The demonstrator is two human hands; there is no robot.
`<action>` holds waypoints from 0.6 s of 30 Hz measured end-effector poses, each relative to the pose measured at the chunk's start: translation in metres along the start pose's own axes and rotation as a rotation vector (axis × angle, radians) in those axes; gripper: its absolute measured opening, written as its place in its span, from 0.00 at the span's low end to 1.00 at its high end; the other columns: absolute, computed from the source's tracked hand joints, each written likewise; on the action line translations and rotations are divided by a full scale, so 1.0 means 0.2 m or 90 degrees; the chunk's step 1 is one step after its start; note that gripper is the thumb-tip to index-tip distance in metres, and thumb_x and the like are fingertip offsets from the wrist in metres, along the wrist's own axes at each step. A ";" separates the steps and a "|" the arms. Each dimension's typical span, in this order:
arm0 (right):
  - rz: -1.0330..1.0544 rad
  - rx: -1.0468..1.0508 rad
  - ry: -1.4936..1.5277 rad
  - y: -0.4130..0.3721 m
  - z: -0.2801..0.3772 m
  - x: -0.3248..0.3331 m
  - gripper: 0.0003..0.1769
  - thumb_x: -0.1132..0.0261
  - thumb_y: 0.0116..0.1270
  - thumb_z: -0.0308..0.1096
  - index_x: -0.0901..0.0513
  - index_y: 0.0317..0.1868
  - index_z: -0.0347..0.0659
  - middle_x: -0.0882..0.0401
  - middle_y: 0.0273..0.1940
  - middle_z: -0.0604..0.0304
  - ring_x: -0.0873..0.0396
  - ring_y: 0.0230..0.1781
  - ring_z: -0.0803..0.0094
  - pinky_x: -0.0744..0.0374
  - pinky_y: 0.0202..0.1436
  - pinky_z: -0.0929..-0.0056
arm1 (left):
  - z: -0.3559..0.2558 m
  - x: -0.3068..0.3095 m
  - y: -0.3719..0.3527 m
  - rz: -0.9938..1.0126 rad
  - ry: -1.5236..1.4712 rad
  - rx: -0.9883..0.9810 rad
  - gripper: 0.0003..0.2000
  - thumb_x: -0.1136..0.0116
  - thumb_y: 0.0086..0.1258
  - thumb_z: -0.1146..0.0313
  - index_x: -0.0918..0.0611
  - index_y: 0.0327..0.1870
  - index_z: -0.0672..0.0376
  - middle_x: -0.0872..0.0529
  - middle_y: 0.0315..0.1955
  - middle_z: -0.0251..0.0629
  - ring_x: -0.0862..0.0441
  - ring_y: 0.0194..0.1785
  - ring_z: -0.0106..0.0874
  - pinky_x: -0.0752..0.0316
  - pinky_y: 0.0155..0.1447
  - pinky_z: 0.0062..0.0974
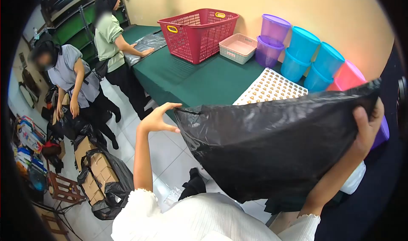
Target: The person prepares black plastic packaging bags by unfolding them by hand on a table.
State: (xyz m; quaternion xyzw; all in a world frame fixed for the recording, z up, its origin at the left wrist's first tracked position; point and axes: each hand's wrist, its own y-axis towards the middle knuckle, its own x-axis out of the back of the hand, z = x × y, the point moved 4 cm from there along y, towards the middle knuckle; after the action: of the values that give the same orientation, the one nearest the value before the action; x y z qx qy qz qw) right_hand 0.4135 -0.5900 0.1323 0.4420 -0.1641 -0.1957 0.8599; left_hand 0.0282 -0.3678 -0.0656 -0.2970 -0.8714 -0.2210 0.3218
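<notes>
A large black plastic bag (272, 143) is stretched across in front of me, its upper edge running between my two hands. My left hand (158, 118) supports the bag's upper left corner at the fingertips, thumb and fingers curved apart around that edge. At the other end, my right hand (369, 122) grips the raised right side, the thumb on the near face and some fingers hidden behind the plastic. The bag hangs in a wide fold with its lower part above the floor. Behind its top edge lies a sheet of small printed stickers (272, 88).
On the green-covered table (187, 81) stand a red basket (202, 35), a pink tray (238, 47) and several colored buckets (299, 45). One person (110, 41) touches plastic on it; another (76, 77) bends over black bags. Boxes in a black bag (100, 169) sit on the floor.
</notes>
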 end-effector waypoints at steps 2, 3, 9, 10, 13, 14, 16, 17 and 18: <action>-0.042 0.021 -0.033 0.01 -0.13 0.23 0.26 0.38 0.54 0.33 0.33 0.51 0.30 0.28 0.43 0.58 0.29 0.43 0.74 0.33 0.50 0.77 | 0.06 -0.05 -0.05 -0.065 -0.056 0.041 0.41 0.28 0.35 0.59 0.33 0.56 0.58 0.26 0.49 0.39 0.31 0.54 0.36 0.39 0.59 0.33; -0.019 0.020 -0.021 0.04 -0.13 0.26 0.25 0.39 0.56 0.35 0.34 0.51 0.30 0.30 0.44 0.58 0.30 0.44 0.74 0.34 0.51 0.77 | 0.09 -0.06 -0.05 -0.181 -0.188 0.038 0.39 0.29 0.38 0.61 0.33 0.56 0.59 0.27 0.49 0.38 0.30 0.53 0.34 0.38 0.58 0.32; -0.012 0.003 0.097 0.22 -0.14 0.25 0.22 0.46 0.62 0.35 0.35 0.54 0.33 0.32 0.49 0.58 0.32 0.49 0.73 0.37 0.55 0.74 | 0.27 -0.10 0.03 -0.313 -0.608 -0.071 0.28 0.37 0.51 0.66 0.33 0.54 0.63 0.25 0.48 0.36 0.28 0.51 0.26 0.34 0.55 0.25; -0.023 0.010 0.089 0.25 -0.15 0.23 0.22 0.46 0.61 0.35 0.35 0.53 0.33 0.32 0.49 0.58 0.32 0.48 0.73 0.36 0.54 0.74 | 0.25 -0.08 0.05 -0.337 -0.684 -0.079 0.28 0.38 0.53 0.64 0.33 0.54 0.63 0.24 0.47 0.35 0.28 0.50 0.26 0.35 0.55 0.25; -0.055 0.023 0.081 0.35 -0.18 0.18 0.21 0.44 0.61 0.36 0.33 0.52 0.33 0.30 0.47 0.58 0.31 0.47 0.73 0.35 0.53 0.75 | 0.28 -0.01 0.12 -0.377 -0.701 -0.056 0.28 0.41 0.55 0.55 0.32 0.53 0.63 0.24 0.46 0.36 0.27 0.49 0.26 0.35 0.55 0.23; -0.065 0.025 0.086 0.39 -0.18 0.17 0.21 0.44 0.60 0.36 0.32 0.51 0.33 0.30 0.47 0.58 0.30 0.46 0.73 0.34 0.53 0.75 | 0.19 0.05 0.16 -0.406 -0.706 -0.092 0.30 0.41 0.53 0.52 0.31 0.53 0.64 0.24 0.45 0.36 0.27 0.48 0.25 0.35 0.55 0.23; -0.088 0.030 0.080 0.45 -0.19 0.18 0.21 0.43 0.60 0.36 0.31 0.51 0.33 0.28 0.46 0.58 0.29 0.45 0.73 0.33 0.52 0.75 | 0.06 0.14 0.22 -0.432 -0.713 -0.133 0.32 0.41 0.52 0.50 0.31 0.53 0.65 0.23 0.44 0.35 0.26 0.47 0.25 0.35 0.54 0.22; -0.100 0.027 0.072 0.48 -0.21 0.19 0.21 0.43 0.60 0.36 0.30 0.50 0.33 0.28 0.46 0.58 0.29 0.45 0.73 0.33 0.52 0.75 | 0.00 0.20 0.27 -0.457 -0.680 -0.164 0.33 0.41 0.51 0.47 0.30 0.51 0.66 0.23 0.43 0.35 0.26 0.46 0.24 0.34 0.53 0.22; -0.114 0.021 0.066 0.51 -0.23 0.21 0.20 0.42 0.59 0.36 0.30 0.50 0.33 0.27 0.45 0.58 0.28 0.45 0.73 0.32 0.52 0.76 | -0.01 0.25 0.31 -0.477 -0.648 -0.197 0.34 0.41 0.49 0.45 0.29 0.50 0.66 0.22 0.43 0.35 0.26 0.45 0.24 0.34 0.52 0.22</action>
State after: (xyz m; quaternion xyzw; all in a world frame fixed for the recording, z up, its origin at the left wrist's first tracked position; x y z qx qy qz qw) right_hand 0.4895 -0.5237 0.1962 0.4784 -0.0827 -0.2458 0.8390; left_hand 0.0397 -0.3045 -0.0178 -0.0835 -0.9177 -0.2726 -0.2769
